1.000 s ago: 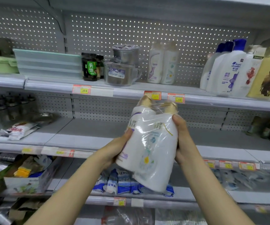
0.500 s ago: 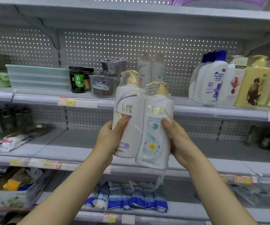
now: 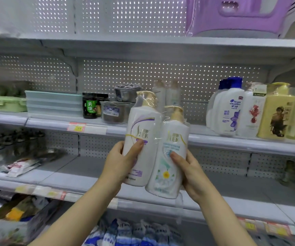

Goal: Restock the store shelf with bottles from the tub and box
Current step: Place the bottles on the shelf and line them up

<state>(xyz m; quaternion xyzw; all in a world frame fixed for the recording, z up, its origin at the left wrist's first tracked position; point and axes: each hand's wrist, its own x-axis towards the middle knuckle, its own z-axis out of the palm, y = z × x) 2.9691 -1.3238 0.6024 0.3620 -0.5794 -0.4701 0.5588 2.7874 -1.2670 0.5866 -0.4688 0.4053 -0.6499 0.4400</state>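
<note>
- The shrink-wrapped twin pack [image 3: 153, 146] is rising. A second ago it was tilted and low; it is now standing upright, with its pump tops crossing the shelf rail [image 3: 232, 141].
- The left hand [image 3: 118, 164] and right hand [image 3: 192, 174] are gripping lower on the pack, thumbs lying across the fronts (previously at the sides).
- The view is tilting upward, and a purple plastic item [image 3: 232, 16] is coming into frame.

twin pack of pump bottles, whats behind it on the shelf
Two similar pale bottles stand at the back of the shelf, only their upper parts showing past the twin pack. Their lower bodies and whatever stands beside them are covered.
</note>
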